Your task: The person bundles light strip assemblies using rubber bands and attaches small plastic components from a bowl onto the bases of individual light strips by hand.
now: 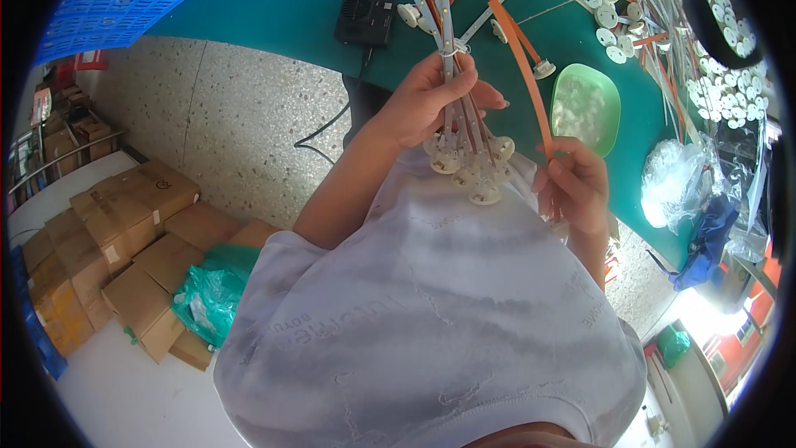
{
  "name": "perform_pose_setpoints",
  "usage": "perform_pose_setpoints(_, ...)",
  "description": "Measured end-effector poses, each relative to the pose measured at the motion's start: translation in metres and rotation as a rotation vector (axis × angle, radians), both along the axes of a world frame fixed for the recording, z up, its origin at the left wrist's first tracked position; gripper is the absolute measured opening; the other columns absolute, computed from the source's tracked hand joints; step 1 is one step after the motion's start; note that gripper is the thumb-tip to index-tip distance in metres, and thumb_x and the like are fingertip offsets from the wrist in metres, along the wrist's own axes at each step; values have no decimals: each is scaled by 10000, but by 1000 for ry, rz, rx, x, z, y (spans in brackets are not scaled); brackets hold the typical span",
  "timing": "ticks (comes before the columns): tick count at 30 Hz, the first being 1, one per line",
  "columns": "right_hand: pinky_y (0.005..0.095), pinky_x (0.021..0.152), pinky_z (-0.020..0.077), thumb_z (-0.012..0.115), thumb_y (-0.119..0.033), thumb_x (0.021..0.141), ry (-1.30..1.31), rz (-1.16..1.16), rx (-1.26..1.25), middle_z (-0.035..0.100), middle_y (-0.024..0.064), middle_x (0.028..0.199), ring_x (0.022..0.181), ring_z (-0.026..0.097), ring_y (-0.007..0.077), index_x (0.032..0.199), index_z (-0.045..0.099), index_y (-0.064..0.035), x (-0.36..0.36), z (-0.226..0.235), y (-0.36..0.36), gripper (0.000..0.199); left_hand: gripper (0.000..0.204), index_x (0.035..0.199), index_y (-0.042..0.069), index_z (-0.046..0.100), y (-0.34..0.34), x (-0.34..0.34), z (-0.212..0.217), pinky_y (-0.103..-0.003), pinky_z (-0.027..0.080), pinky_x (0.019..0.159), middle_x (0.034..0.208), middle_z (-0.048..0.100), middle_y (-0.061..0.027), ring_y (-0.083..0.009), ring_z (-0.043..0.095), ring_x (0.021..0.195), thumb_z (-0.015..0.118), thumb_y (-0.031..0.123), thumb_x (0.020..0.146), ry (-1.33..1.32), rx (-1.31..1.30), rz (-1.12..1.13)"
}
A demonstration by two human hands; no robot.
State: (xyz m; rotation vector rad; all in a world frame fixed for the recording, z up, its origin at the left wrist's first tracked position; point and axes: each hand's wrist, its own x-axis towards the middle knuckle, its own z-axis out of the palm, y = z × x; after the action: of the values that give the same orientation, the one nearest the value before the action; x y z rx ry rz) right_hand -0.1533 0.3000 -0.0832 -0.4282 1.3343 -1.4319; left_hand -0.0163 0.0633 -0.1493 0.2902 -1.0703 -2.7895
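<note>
The left hand (427, 99) is closed around a bundle of LED strips (444, 41), its fingers wrapped about the strips where a thin tie binds them; the strips run up and away from the fingertips toward the green table (282, 0). Just below that fist, the strips end in a cluster of round white caps (468, 162) hanging against the person's pale grey shirt (431, 307). The right hand (572, 187) sits just beside the caps, its fingertips pinched on an orange tape (522, 66) that arcs up past the left hand's fingers. Beyond the right hand lies a green bowl (609, 112) of white parts, and farther up the table a heap of loose white caps (730, 83). A black box (365, 18) rests above the left hand.
</note>
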Motion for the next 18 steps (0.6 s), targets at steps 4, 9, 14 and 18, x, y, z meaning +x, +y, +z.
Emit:
perform_pose_setpoints(4, 221, 434, 460, 477, 40, 939, -41, -2, 25, 675, 167, 744, 457, 601, 152, 1221, 529, 90, 4, 7, -1, 291, 265, 1219, 22, 513, 4, 1, 8, -429, 561, 886, 1018, 690, -201, -319, 678, 1023, 538, 170, 1001, 0, -52, -18)
perform_pose_setpoints(9, 226, 431, 454, 470, 54, 934, 16, 44, 149, 675, 173, 742, 455, 600, 156, 1229, 516, 97, 8, 14, -2, 302, 199, 1076, -4, 608, -25, 10, -4, -428, 547, 894, 1031, 685, -204, -314, 674, 1033, 538, 165, 998, 158, -219, -229)
perform_pose_setpoints(14, 229, 417, 442, 476, 53, 935, -37, 73, 89, 675, 161, 728, 444, 594, 152, 1227, 525, 86, 3, 13, 2, 298, 261, 1130, 13, 589, -18, 5, -16, -409, 541, 883, 990, 678, -161, -273, 673, 1016, 497, 232, 1021, 207, 87, -230)
perform_pose_setpoints(18, 219, 403, 427, 477, 39, 936, 20, 74, 204, 672, 141, 706, 435, 583, 134, 1234, 532, 82, 8, 18, -2, 305, 236, 1062, 52, 528, 6, 4, 5, -369, 560, 784, 985, 659, -124, -226, 679, 925, 469, 279, 1039, -126, 198, 181)
